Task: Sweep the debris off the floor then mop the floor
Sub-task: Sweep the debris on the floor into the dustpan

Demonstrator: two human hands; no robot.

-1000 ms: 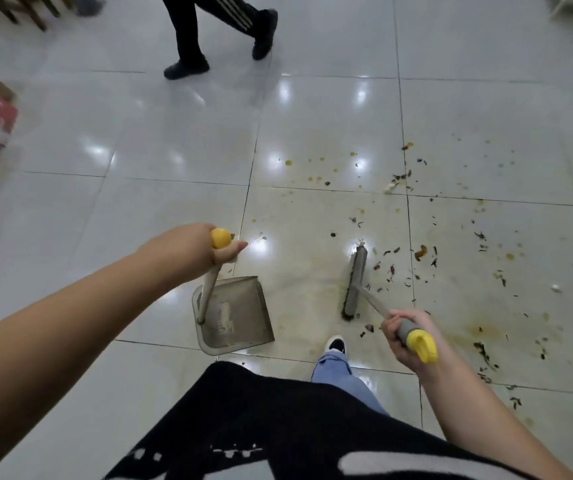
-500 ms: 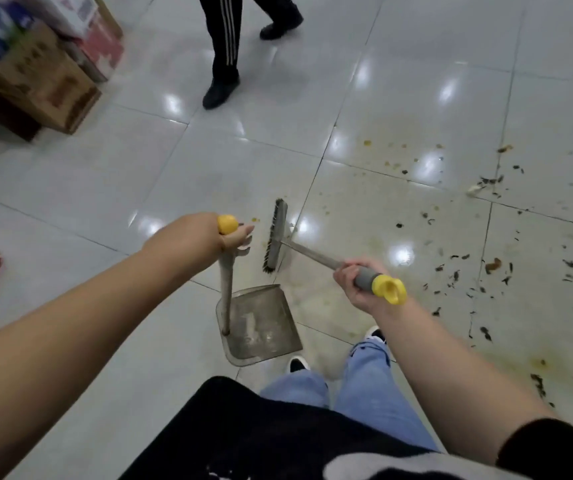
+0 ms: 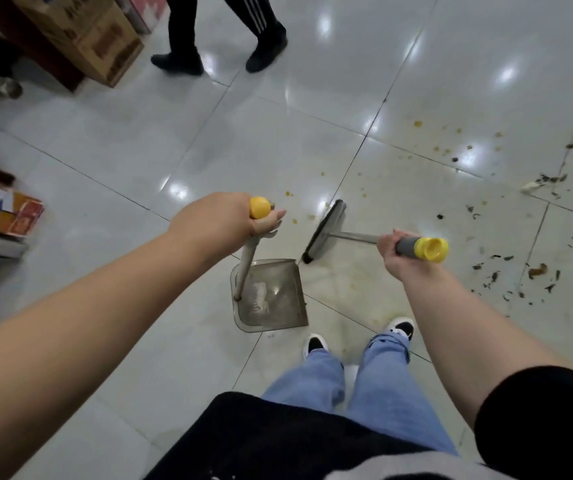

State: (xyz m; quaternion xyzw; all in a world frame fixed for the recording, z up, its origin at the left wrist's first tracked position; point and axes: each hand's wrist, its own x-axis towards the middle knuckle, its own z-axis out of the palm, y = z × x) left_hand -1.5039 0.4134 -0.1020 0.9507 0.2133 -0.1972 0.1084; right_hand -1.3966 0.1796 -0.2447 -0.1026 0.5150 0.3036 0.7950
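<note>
Head view shows the left hand (image 3: 222, 216) wrapped around the yellow-topped handle of the dustpan (image 3: 269, 296). The pan sits on the floor (image 3: 112, 143) just below that hand. The right hand (image 3: 399, 252) grips the grey handle of the broom (image 3: 325, 232). The brush head is between the two hands, right by the pan's open edge.

A second ago the brush head was out by the dirt on the right. Now it has swung over next to the pan. The view has turned too, so the boxes (image 3: 84, 32) on the far left show.

The debris (image 3: 506, 275) is mostly scattered on the right side of the right hand, well apart from the pan. Little seems to have reached the pan. So I think the sweeping is only just starting, and the mopping must wait. Another person's legs (image 3: 222, 32) are far in front of both hands.
</note>
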